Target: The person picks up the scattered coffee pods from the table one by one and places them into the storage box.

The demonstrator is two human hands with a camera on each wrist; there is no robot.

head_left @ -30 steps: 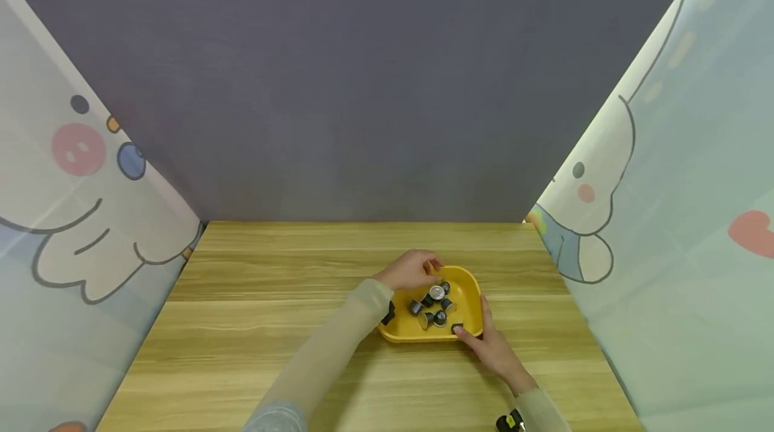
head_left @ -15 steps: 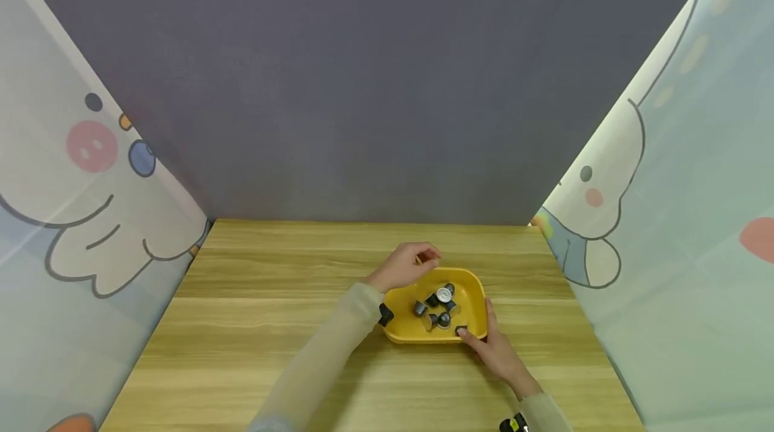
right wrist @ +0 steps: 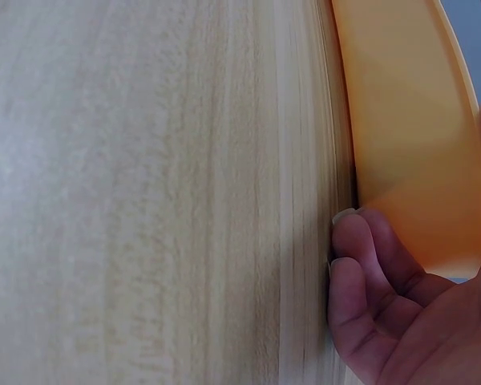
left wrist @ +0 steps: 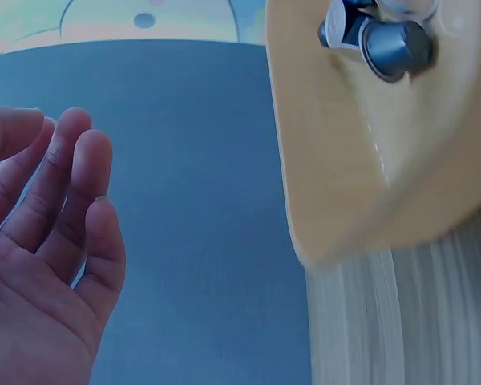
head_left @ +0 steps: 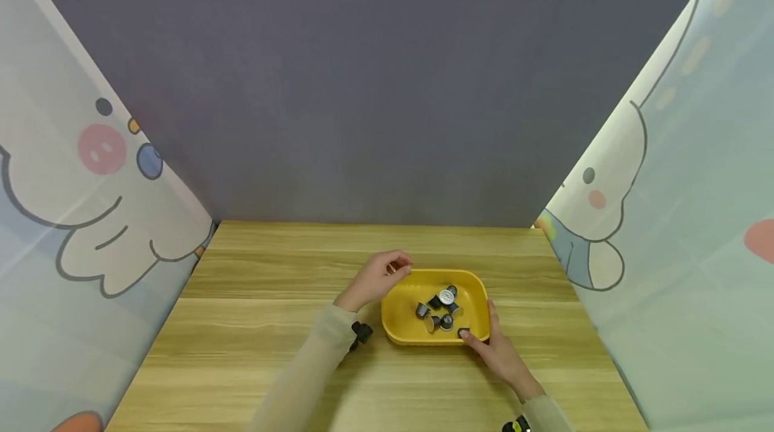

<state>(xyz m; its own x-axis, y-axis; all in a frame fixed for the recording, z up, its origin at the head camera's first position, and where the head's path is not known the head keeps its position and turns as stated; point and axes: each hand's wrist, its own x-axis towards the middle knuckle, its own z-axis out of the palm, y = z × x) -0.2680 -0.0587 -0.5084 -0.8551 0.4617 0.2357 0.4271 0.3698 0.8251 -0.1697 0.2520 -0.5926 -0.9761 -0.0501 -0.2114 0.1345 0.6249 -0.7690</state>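
Note:
A yellow tray (head_left: 400, 316) with rounded corners stands on the wooden table, several dark coffee capsules (head_left: 446, 323) lying loose in it. One capsule shows its silver lid (head_left: 446, 297) upward. My right hand (head_left: 500, 356) grips the tray's right front corner, thumb over the rim beside a small dark capsule (head_left: 463, 332). In the right wrist view its curled fingers (right wrist: 353, 297) lie low against the tray's outer wall. Over the tray's left rear corner hovers my left hand (head_left: 376, 279). The left wrist view shows its fingers (left wrist: 88, 168) loosely bent and nothing held.
The wooden table (head_left: 284, 291) stretches left and right of the tray. A dark grey wall (head_left: 375, 96) rises at its far edge. Cartoon-printed side panels (head_left: 683, 170) flank it. Dark wrist devices (head_left: 361, 332) sit at both cuffs.
My left hand has moved left, from over the inside of the tray to its left rear corner. The right hand keeps its grip. The capsules lie as before; the head view has shifted slightly.

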